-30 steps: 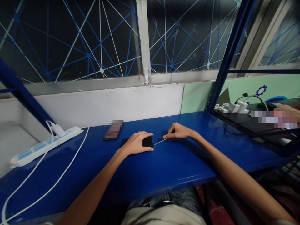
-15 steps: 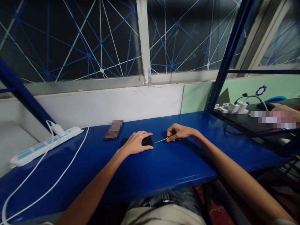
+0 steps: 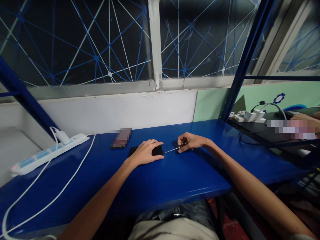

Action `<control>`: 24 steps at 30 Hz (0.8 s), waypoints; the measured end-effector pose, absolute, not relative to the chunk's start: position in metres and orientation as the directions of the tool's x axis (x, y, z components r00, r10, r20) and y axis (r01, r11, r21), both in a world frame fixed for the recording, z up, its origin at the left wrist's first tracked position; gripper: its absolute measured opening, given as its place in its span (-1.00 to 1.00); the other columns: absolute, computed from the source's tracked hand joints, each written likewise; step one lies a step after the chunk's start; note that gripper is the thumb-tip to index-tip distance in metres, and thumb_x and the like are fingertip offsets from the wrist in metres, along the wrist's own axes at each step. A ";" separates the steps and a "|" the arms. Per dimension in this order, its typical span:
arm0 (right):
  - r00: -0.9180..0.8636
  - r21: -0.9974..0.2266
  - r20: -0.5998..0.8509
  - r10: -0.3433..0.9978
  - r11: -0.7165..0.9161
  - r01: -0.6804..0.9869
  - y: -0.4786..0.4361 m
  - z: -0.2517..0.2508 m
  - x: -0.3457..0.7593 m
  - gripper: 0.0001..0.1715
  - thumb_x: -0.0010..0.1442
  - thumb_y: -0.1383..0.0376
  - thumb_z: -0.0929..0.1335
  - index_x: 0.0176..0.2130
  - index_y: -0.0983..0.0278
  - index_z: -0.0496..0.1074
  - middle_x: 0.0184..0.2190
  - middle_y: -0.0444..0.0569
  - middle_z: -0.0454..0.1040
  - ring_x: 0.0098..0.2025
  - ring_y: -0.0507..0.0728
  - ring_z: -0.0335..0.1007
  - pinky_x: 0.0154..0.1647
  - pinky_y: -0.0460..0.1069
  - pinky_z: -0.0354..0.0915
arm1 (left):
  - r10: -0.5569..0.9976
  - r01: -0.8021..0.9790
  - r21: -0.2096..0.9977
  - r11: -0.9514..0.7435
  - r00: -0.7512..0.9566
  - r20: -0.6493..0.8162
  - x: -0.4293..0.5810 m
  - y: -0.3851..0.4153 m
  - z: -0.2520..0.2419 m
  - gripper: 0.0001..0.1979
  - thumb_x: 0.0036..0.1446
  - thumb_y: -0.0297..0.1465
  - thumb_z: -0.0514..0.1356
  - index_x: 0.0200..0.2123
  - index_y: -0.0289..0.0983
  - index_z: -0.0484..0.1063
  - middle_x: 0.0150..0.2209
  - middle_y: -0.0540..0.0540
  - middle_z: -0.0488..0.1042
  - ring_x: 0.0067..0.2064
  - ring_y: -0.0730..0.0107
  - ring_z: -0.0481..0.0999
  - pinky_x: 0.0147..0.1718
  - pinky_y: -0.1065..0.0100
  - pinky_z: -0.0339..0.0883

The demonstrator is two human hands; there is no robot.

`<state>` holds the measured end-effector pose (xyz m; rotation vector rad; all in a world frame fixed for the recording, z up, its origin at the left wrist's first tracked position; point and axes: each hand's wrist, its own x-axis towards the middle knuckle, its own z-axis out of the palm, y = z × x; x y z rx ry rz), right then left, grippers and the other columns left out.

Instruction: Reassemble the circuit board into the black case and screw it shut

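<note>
My left hand (image 3: pixel 144 152) lies over a flat black phone-like device (image 3: pixel 157 150) on the blue table, with thumb and fingers gripping its two long sides. The palm hides its middle. In my right hand (image 3: pixel 192 141) a screwdriver (image 3: pixel 172 150) with a black and yellow handle is pinched between thumb and fingers. Its thin metal shaft points left, and the tip meets the right short edge of the device. How the tip sits there is too small to tell.
Behind my left hand lies a phone (image 3: pixel 121 138), partly blurred out. A white power strip (image 3: pixel 50 155) with a plugged-in charger and white cable (image 3: pixel 75 176) occupies the left side. Blue frame posts (image 3: pixel 235 85) rise at both sides. At right, another person's hand (image 3: pixel 306 120) is near a second power strip (image 3: pixel 250 116).
The fingers of my right hand have shifted slightly around the screwdriver, and more of its yellow and black handle shows. My left hand and the device stay in place.
</note>
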<state>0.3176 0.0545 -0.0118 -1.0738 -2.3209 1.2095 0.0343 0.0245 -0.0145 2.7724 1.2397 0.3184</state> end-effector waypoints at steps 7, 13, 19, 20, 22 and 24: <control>-0.699 -0.782 -0.096 0.708 0.381 0.493 0.050 -0.006 0.317 -0.47 0.12 -0.06 0.37 -0.44 0.37 0.52 -0.63 -0.15 0.33 -0.62 -0.06 0.09 -0.59 -0.09 0.02 | 0.747 0.729 0.162 -0.665 0.649 0.145 0.035 0.022 -0.013 -0.38 0.17 0.03 0.13 0.22 -0.09 0.25 0.14 -0.15 0.34 0.09 -0.02 0.36 0.03 0.06 0.22; -0.699 -0.759 -0.010 0.715 0.450 0.470 0.054 -0.010 0.316 -0.58 -0.10 0.06 0.53 -0.36 0.34 0.52 -0.54 -0.16 0.40 -0.51 -0.02 0.24 -0.50 -0.10 0.11 | 0.743 0.726 0.155 -0.670 0.653 0.147 0.035 0.023 -0.013 -0.38 0.17 0.03 0.12 0.22 -0.09 0.24 0.14 -0.16 0.34 0.09 -0.01 0.35 0.02 0.05 0.22; -0.686 -0.813 -0.093 0.721 0.342 0.470 0.052 -0.010 0.316 -0.59 -0.08 0.09 0.52 -0.37 0.36 0.47 -0.60 -0.16 0.39 -0.62 -0.04 0.22 -0.61 -0.11 0.14 | 0.744 0.729 0.149 -0.668 0.653 0.141 0.035 0.021 -0.012 -0.40 0.18 0.03 0.12 0.21 -0.09 0.25 0.15 -0.16 0.34 0.09 -0.01 0.35 0.02 0.05 0.22; -0.690 -0.821 -0.103 0.717 0.330 0.466 0.051 -0.009 0.316 -0.59 -0.05 0.07 0.51 -0.38 0.36 0.48 -0.59 -0.14 0.39 -0.62 -0.03 0.23 -0.61 -0.11 0.16 | 0.744 0.729 0.148 -0.668 0.653 0.141 0.035 0.021 -0.012 -0.40 0.18 0.03 0.12 0.21 -0.09 0.26 0.15 -0.16 0.34 0.09 -0.01 0.35 0.02 0.06 0.22; -0.698 -0.823 -0.115 0.706 0.326 0.465 0.050 -0.007 0.316 -0.56 0.04 0.01 0.45 -0.40 0.38 0.50 -0.59 -0.13 0.39 -0.62 -0.04 0.21 -0.61 -0.11 0.14 | 0.742 0.727 0.148 -0.670 0.655 0.142 0.035 0.021 -0.012 -0.41 0.18 0.02 0.12 0.21 -0.09 0.26 0.15 -0.16 0.34 0.10 -0.01 0.35 0.02 0.07 0.22; -0.702 -0.808 -0.117 0.703 0.344 0.479 0.049 -0.005 0.316 -0.50 0.11 -0.03 0.39 -0.40 0.39 0.53 -0.63 -0.14 0.34 -0.64 -0.06 0.15 -0.63 -0.12 0.07 | 0.740 0.725 0.149 -0.672 0.657 0.143 0.035 0.021 -0.012 -0.41 0.18 0.02 0.12 0.21 -0.09 0.26 0.14 -0.16 0.34 0.10 -0.01 0.35 0.02 0.07 0.22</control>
